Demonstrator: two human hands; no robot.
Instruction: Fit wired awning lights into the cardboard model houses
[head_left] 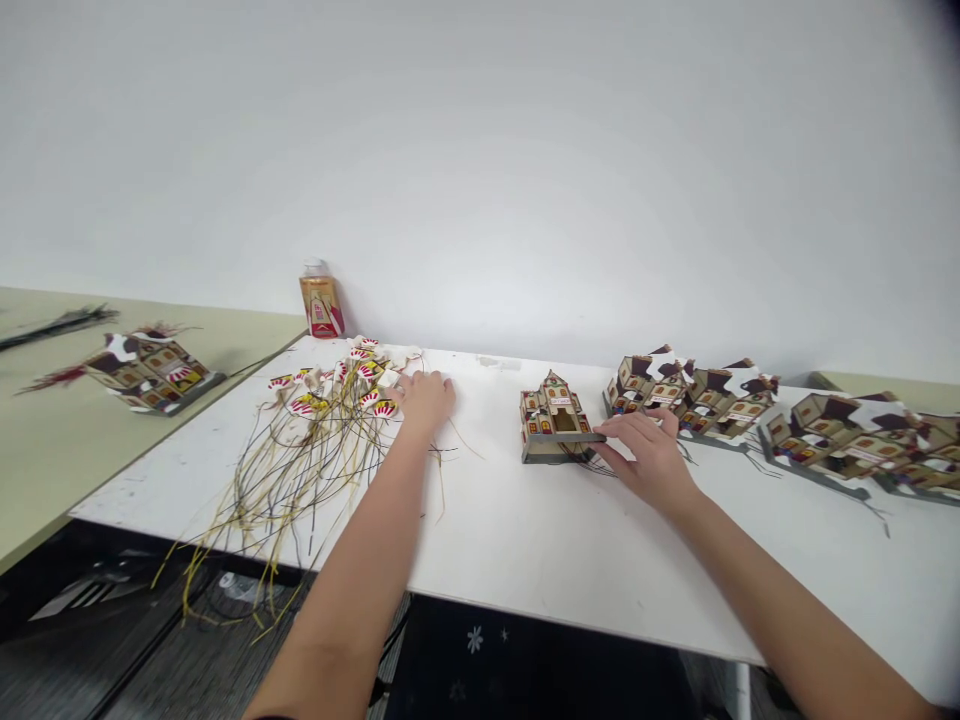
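Note:
In the middle of the white table stands a miniature house [556, 405] with a grey base and thin dark wires at its underside. My right hand [649, 450] pinches the right end of that base between thumb and fingers. To the left, my left hand [426, 400] reaches to the right edge of a pile of small red-and-white striped pieces [367, 372] with yellow parts. Long yellow and black wires [300, 480] trail from the pile toward me and over the table's front edge. The left fingertips touch the pile; what they hold, if anything, is hidden.
Several similar houses [724, 400] with white roofs stand in a row at the right. Another house [154, 370] sits on the yellowish table [30, 440] at left, near a bundle of dark wires [64, 322]. A bottle [321, 300] stands against the wall.

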